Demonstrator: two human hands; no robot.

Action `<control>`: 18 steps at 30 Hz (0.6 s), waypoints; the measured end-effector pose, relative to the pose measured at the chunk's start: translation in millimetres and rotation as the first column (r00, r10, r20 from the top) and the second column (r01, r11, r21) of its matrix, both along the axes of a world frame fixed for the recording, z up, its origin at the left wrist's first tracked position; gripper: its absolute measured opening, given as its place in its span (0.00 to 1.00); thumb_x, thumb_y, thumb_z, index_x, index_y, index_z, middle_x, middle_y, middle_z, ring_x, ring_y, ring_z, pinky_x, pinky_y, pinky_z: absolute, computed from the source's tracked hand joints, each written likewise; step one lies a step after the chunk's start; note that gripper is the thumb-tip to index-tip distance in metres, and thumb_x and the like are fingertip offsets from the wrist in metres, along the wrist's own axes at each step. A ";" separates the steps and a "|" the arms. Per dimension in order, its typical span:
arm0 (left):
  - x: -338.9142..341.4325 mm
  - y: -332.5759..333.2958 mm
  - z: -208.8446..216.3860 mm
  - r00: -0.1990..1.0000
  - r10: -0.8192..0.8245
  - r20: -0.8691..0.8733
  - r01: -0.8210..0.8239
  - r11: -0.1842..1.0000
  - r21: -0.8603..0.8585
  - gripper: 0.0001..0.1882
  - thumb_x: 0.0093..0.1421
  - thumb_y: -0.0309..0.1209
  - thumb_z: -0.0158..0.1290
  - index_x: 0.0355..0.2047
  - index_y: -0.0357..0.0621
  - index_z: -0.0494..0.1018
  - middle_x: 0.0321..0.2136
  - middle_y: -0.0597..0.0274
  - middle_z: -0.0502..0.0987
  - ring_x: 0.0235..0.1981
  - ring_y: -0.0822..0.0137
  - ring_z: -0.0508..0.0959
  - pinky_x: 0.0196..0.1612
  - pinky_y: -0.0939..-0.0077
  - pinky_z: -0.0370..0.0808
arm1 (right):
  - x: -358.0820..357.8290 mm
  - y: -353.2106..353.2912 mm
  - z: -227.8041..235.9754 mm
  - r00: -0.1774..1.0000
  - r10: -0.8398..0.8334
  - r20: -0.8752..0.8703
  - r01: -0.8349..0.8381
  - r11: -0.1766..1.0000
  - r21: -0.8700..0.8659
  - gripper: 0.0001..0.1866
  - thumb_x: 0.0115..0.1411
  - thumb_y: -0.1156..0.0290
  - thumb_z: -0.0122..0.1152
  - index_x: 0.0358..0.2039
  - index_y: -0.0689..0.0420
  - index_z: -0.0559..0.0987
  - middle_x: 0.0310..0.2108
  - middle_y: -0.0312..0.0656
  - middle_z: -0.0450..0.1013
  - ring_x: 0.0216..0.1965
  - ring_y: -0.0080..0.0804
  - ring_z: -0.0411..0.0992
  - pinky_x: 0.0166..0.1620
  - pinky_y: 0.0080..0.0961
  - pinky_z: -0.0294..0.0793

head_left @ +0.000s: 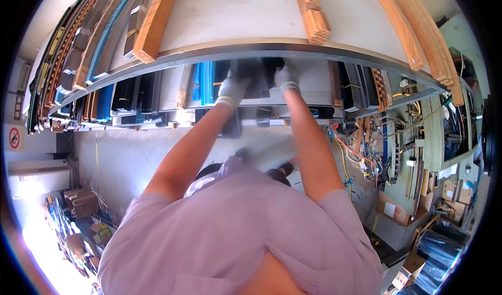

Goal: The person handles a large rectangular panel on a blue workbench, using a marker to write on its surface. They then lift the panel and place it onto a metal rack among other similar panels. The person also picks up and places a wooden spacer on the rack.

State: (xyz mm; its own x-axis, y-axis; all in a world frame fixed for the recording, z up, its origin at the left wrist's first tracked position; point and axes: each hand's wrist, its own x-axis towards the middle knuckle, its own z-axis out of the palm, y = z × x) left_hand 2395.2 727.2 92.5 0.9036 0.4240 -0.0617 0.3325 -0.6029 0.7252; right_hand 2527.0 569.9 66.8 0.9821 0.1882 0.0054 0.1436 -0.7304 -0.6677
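Reaching under the metal edge of a rack with the left hand and right hand, both in pale knit gloves. Lying between the fingers, a flat, dark, straight-sided stack, too blurred to tell whether gripped or merely touched. Bordered left of the fingers by smooth blue strips. Open to the right over pale, bare shelf, as far as dark, slender strips. Overhung by squared wooden bars.
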 end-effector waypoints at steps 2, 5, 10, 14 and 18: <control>12.5 -1.9 -9.1 1.000 0.006 -0.022 -0.009 0.992 -0.128 0.27 0.58 0.37 0.56 0.55 0.39 0.66 0.47 0.50 0.76 0.48 0.55 0.76 0.52 0.69 0.70 | -2.3 17.2 5.4 0.991 -0.074 -0.108 0.067 0.995 -0.073 0.23 0.54 0.68 0.56 0.51 0.57 0.72 0.49 0.58 0.71 0.52 0.55 0.69 0.52 0.41 0.70; 10.9 5.7 -13.5 0.993 0.117 -0.027 -0.120 0.976 -0.184 0.26 0.57 0.35 0.57 0.54 0.39 0.67 0.47 0.51 0.76 0.47 0.57 0.75 0.51 0.67 0.69 | -9.2 34.1 22.6 0.986 -0.057 -0.155 0.035 0.990 -0.139 0.22 0.56 0.65 0.53 0.51 0.57 0.73 0.51 0.55 0.70 0.55 0.52 0.67 0.54 0.41 0.69; 31.5 3.1 -21.0 0.965 0.232 -0.125 -0.264 0.833 -0.487 0.23 0.57 0.35 0.57 0.51 0.38 0.70 0.46 0.53 0.76 0.45 0.58 0.76 0.50 0.67 0.70 | 36.6 17.0 -16.8 0.944 0.123 -0.306 -0.145 0.988 -0.051 0.25 0.57 0.58 0.56 0.53 0.58 0.72 0.56 0.52 0.67 0.58 0.48 0.64 0.58 0.38 0.63; 45.4 16.8 -48.1 0.983 -0.080 -0.165 0.026 0.952 -0.306 0.16 0.65 0.35 0.43 0.50 0.48 0.73 0.49 0.51 0.74 0.51 0.52 0.74 0.53 0.65 0.70 | 52.9 14.1 -53.6 0.945 0.183 -0.272 -0.205 0.977 -0.053 0.29 0.58 0.54 0.58 0.54 0.60 0.72 0.59 0.49 0.65 0.61 0.46 0.61 0.61 0.36 0.60; 47.4 7.9 -34.5 0.958 0.063 -0.281 -0.182 0.888 -0.423 0.20 0.61 0.36 0.51 0.50 0.40 0.72 0.47 0.54 0.76 0.46 0.57 0.76 0.50 0.67 0.69 | 35.6 0.1 -59.0 0.973 0.133 -0.187 -0.093 0.974 0.208 0.28 0.57 0.58 0.61 0.53 0.62 0.71 0.55 0.52 0.68 0.58 0.48 0.63 0.60 0.36 0.61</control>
